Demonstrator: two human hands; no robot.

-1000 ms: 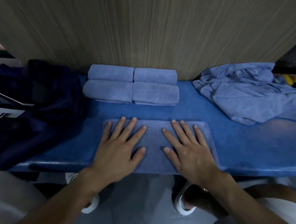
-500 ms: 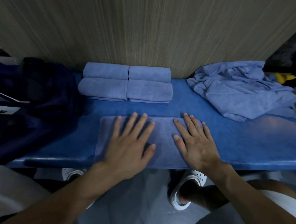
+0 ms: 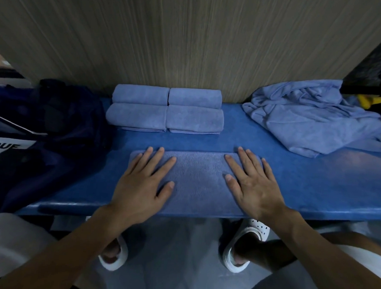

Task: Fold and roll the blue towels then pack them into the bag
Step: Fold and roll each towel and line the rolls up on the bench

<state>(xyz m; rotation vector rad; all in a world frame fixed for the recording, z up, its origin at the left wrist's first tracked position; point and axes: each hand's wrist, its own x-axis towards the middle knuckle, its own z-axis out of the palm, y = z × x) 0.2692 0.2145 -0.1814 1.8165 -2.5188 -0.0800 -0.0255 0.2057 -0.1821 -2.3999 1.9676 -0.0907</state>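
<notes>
Head view, looking down at a blue bench [image 3: 293,194] against a wood-grain wall. A folded blue towel [image 3: 196,180] lies flat at the near edge. The left hand [image 3: 143,186] and right hand [image 3: 253,187] press down on its two ends, fingers straight and spread, gripping nothing. Four rolled towels [image 3: 165,110] sit at the back in two rows; a heap of unfolded towels [image 3: 307,121] lies far right; a dark bag [image 3: 42,123] sits left. This looks like the smoothing step; rolling the towel from one end probably comes next.
</notes>
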